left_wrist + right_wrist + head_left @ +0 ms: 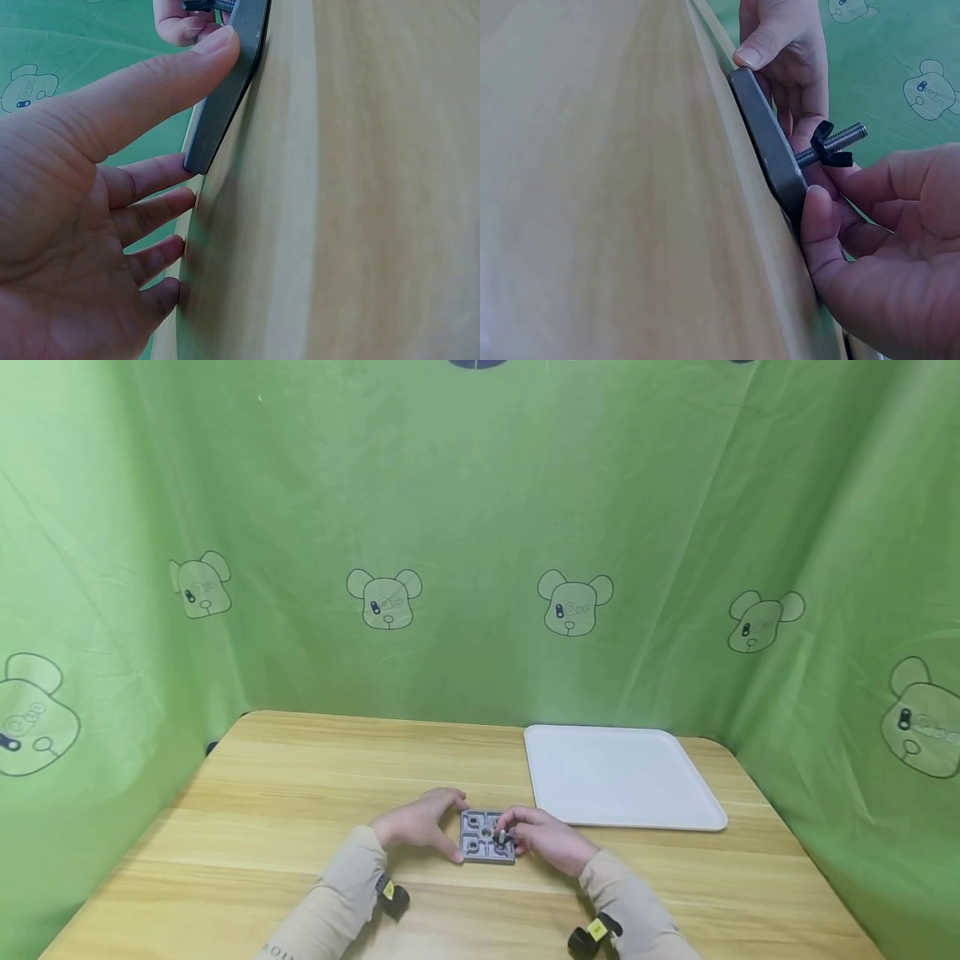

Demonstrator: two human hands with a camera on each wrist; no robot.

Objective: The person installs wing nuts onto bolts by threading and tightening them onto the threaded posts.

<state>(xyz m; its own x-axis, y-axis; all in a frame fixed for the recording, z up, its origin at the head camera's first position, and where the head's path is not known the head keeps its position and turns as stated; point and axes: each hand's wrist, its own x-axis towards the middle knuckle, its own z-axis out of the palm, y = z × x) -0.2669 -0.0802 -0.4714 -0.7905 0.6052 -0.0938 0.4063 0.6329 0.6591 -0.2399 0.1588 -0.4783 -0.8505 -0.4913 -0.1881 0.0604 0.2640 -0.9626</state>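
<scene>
A grey square metal plate [487,861] with recessed round holes lies on the table between both hands. A threaded bolt [853,135] stands up from its near right part, carrying a black wing nut [838,158]. My left hand [420,822] grips the plate at its left side, thumb at the near corner and forefinger at the far one. The other left fingers are spread along the table. My right hand [551,842] is curled about the bolt, a fingertip right at the wing nut's lower wing. Its thumb [819,214] rests at the plate's edge.
A white rectangular tray [622,777] sits at the back right of the wooden table [337,760], just beyond the right hand. Green curtains [480,510] with printed bear heads hang behind and on both sides. Black wrist cameras sit on both sleeves.
</scene>
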